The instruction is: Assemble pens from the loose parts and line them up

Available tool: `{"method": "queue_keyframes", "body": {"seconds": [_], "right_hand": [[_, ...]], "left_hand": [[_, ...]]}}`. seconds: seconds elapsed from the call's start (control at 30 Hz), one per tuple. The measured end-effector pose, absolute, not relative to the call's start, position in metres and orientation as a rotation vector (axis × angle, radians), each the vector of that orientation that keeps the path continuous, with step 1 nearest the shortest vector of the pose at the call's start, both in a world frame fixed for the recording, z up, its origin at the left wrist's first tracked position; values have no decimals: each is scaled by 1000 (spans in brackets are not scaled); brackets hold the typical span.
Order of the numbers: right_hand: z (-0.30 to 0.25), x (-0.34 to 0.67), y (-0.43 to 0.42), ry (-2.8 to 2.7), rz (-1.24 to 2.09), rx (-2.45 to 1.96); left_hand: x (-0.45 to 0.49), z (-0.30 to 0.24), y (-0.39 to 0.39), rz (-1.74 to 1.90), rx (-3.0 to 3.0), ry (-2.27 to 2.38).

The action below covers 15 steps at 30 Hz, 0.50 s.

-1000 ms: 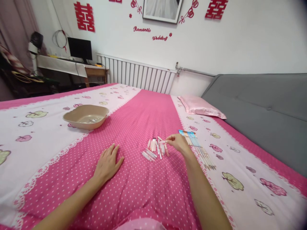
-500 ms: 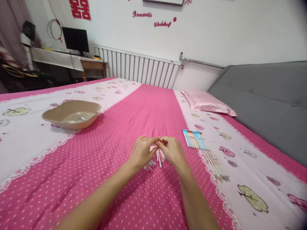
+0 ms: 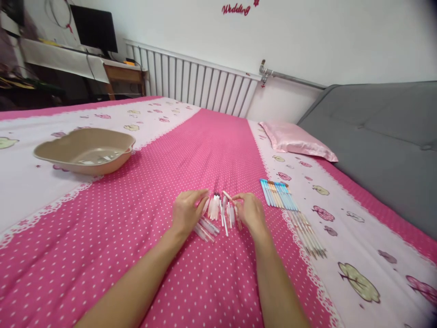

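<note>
both hands have drawn apart since half a second ago, when their fingertips met over the pile. now the left hand (image 3: 187,213) sits at the left side of the pile of pen parts (image 3: 218,213), fingers bent onto the pieces, probably to keep them from rolling on the soft cover. can't tell if it grips one. the right hand (image 3: 249,213) is at the pile's right side, thumb and forefinger pinched on a thin piece (image 3: 227,196), its tip lifted clear of the rest. the pile lies on the dotted pink middle strip of the bed (image 3: 205,150), near the person. a row of pens (image 3: 280,197) is lined up side by side just right of the right hand, at the strip's lace edge, seemingly sorted. a beige basin (image 3: 61,145) with a few bits inside stands well apart toward the bed's left side.
</note>
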State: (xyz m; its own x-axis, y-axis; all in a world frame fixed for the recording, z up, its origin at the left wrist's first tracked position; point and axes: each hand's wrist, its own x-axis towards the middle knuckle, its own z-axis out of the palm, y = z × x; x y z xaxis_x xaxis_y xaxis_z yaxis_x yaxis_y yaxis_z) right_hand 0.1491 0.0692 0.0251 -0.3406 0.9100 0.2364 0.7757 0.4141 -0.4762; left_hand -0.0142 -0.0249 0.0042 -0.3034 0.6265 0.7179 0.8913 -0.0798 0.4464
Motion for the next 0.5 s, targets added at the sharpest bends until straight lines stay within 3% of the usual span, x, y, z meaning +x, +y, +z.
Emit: {"method": "queue_keyframes", "body": {"seconds": [0.5], "right_hand": [[8, 138, 66, -2507, 164, -1592]], "left_hand": [[-14, 4, -27, -1377, -1656, -1915]]}}
